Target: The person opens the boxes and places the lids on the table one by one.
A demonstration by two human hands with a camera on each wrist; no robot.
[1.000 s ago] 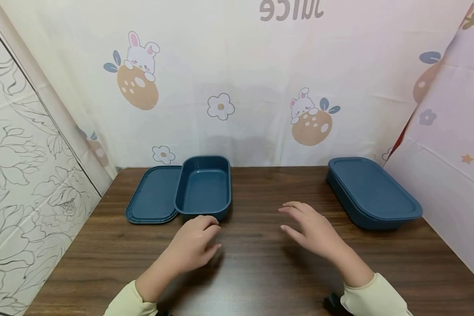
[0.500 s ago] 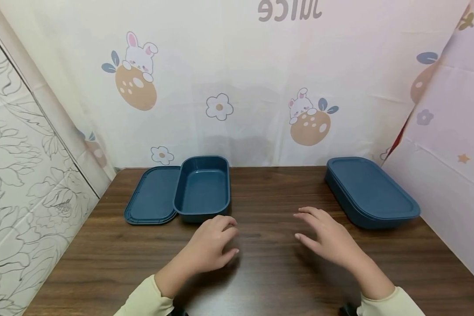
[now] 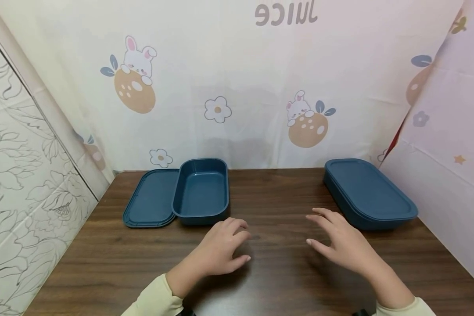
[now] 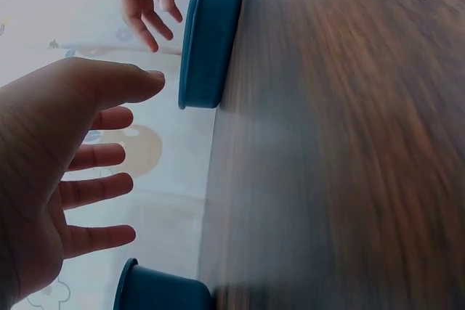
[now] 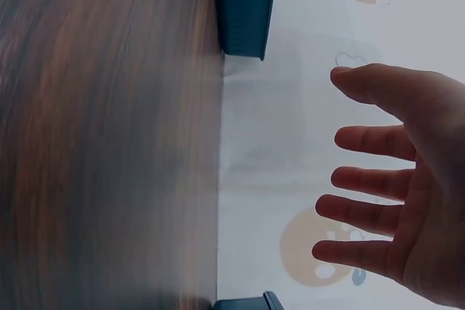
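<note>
In the head view my left hand [image 3: 223,248] hovers over the table just in front of an uncovered blue food container [image 3: 201,193], its fingers relaxed and holding nothing. The container's inside shows bare. Its flat blue lid [image 3: 150,199] lies at its left side, edge against the container. My right hand [image 3: 345,241] hangs over the table on the right, fingers spread, with nothing in it. Just behind and to its right stands a second blue container [image 3: 351,210] with its lid [image 3: 373,188] on. Both wrist views show spread fingers, as on the left hand [image 4: 65,157] and the right hand [image 5: 407,186].
A dark wood-grain table [image 3: 276,197] carries these things. Behind it hangs a white curtain [image 3: 253,79] printed with rabbits and flowers. A panel with flower line drawings [image 3: 23,175] borders the left, and pale cloth [image 3: 450,175] the right.
Both hands have moved to the right over the table, the left away from the uncovered container's front and the right closer to the lidded one. The containers and the loose lid stay put.
</note>
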